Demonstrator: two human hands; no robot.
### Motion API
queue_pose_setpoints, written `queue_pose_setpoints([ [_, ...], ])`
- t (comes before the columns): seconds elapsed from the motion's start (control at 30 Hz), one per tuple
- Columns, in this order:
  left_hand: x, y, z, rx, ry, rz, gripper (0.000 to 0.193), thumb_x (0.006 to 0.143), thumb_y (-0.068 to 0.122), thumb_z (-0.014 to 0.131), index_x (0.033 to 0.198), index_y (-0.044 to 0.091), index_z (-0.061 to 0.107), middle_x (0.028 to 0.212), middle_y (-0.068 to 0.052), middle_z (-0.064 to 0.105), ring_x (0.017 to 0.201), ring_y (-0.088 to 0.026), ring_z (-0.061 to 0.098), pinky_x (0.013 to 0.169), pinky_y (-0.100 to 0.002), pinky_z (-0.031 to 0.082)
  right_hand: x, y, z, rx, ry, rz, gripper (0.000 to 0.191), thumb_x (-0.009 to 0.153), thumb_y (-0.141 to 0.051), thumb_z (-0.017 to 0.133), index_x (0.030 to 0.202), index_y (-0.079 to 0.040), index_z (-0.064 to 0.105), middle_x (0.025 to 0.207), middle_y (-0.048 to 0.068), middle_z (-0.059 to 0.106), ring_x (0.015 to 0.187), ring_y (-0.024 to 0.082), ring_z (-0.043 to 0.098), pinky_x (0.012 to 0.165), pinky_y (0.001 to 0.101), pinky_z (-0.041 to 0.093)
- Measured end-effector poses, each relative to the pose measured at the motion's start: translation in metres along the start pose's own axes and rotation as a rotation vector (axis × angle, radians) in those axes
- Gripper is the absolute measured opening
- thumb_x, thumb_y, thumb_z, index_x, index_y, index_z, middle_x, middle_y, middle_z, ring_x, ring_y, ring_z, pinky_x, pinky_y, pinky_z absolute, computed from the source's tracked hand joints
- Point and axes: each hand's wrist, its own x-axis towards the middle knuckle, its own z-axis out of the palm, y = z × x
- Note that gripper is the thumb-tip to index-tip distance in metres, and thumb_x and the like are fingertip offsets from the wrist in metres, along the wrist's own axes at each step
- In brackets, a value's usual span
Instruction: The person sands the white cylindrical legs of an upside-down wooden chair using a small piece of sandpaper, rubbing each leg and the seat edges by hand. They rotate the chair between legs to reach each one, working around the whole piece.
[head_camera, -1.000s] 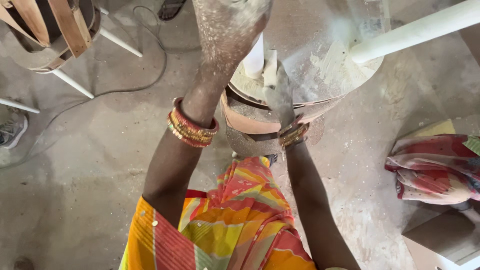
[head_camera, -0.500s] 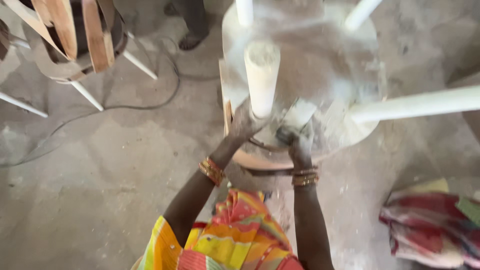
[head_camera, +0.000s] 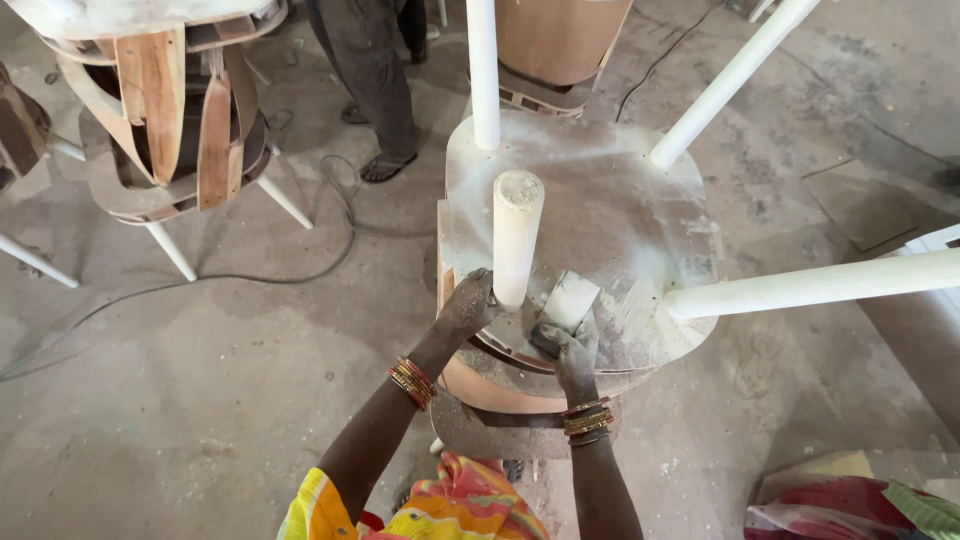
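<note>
An upturned wooden chair (head_camera: 600, 200) stands before me, its dusty seat underside facing up and several white legs pointing out. My left hand (head_camera: 468, 310) grips the seat edge at the base of the nearest white leg (head_camera: 517, 235). My right hand (head_camera: 572, 345) presses a folded piece of pale sandpaper (head_camera: 570, 300) against the seat beside that leg. Both wrists wear gold and red bangles. White dust coats both hands and the seat.
Another upturned chair (head_camera: 170, 120) with bent wood slats stands at the upper left. A person's legs in sandals (head_camera: 375, 90) stand behind the seat. A black cable (head_camera: 250, 275) runs over the concrete floor. A coloured cloth bundle (head_camera: 850, 505) lies at the lower right.
The view has tilted up from my lap to the chair seat. My left arm came down from in front of the camera and its hand now sits at the nearest leg.
</note>
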Motion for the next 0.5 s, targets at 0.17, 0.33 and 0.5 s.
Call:
queue_pose_setpoints([
  [0.17, 0.0, 0.01, -0.005, 0.035, -0.024, -0.054, 0.053, 0.075, 0.012, 0.085, 0.12, -0.002, 0.06, 0.11, -0.019, 0.063, 0.109, -0.037, 0.06, 0.099, -0.045, 0.051, 0.0, 0.001, 0.001, 0.012, -0.073, -0.112, 0.053, 0.083, 0.015, 0.057, 0.131, -0.005, 0.05, 0.117, 0.015, 0.069, 0.098, 0.032, 0.073, 0.073, 0.0581, 0.061],
  [0.33, -0.003, 0.017, -0.002, 0.065, 0.014, -0.064, 0.052, 0.076, 0.013, 0.085, 0.119, -0.002, 0.06, 0.113, -0.021, 0.062, 0.112, -0.039, 0.058, 0.102, -0.047, 0.047, 0.004, 0.005, -0.004, 0.045, -0.112, -0.176, 0.059, 0.085, 0.015, 0.058, 0.138, -0.009, 0.047, 0.119, 0.019, 0.068, 0.098, 0.036, 0.072, 0.074, 0.0641, 0.058],
  [0.5, -0.001, 0.008, -0.001, 0.178, 0.001, 0.092, 0.042, 0.082, 0.01, 0.078, 0.12, 0.001, 0.062, 0.119, -0.017, 0.066, 0.121, -0.037, 0.06, 0.111, -0.046, 0.044, -0.001, -0.003, 0.002, 0.038, -0.02, -0.011, 0.056, 0.086, 0.01, 0.056, 0.135, -0.013, 0.044, 0.118, 0.014, 0.067, 0.094, 0.035, 0.072, 0.066, 0.0658, 0.059],
])
